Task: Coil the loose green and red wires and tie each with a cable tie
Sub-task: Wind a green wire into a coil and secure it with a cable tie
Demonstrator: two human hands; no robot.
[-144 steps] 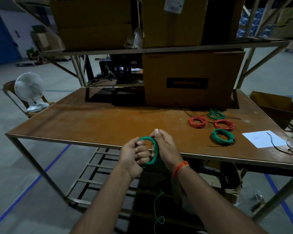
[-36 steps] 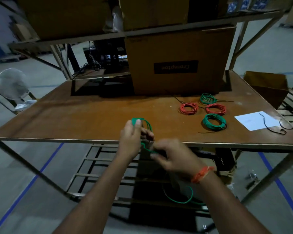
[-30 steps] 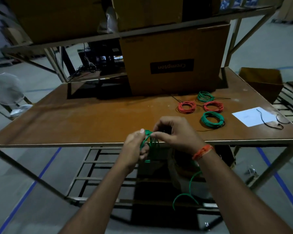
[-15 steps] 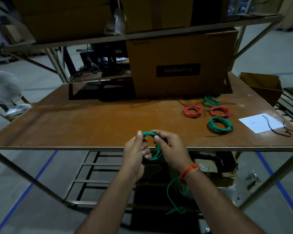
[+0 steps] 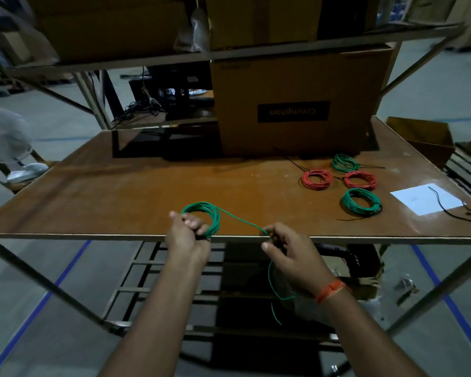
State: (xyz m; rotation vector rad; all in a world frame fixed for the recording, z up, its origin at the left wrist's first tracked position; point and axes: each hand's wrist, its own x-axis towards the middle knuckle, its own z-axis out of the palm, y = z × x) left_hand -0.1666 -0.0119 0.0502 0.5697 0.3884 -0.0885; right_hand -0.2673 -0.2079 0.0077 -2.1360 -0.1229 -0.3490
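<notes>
My left hand (image 5: 186, 235) grips a small coil of green wire (image 5: 211, 216) at the table's front edge. From the coil a loose strand runs right to my right hand (image 5: 288, 248), which pinches it; the short tail (image 5: 273, 292) hangs below the table edge. On the table to the right lie two tied green coils (image 5: 360, 201) (image 5: 344, 162) and two red coils (image 5: 316, 179) (image 5: 360, 180). Black cable ties lie by the coils (image 5: 297, 164) and on a white paper sheet (image 5: 426, 198).
A large brown cardboard box (image 5: 297, 104) stands at the back of the brown table (image 5: 147, 191), under a shelf of more boxes. A white fan (image 5: 7, 140) stands at the left. An open carton (image 5: 422, 140) sits off the table's right side.
My right hand has moved away from the coil to the right and down, drawing the loose green strand out straight. The hanging tail is shorter than before.
</notes>
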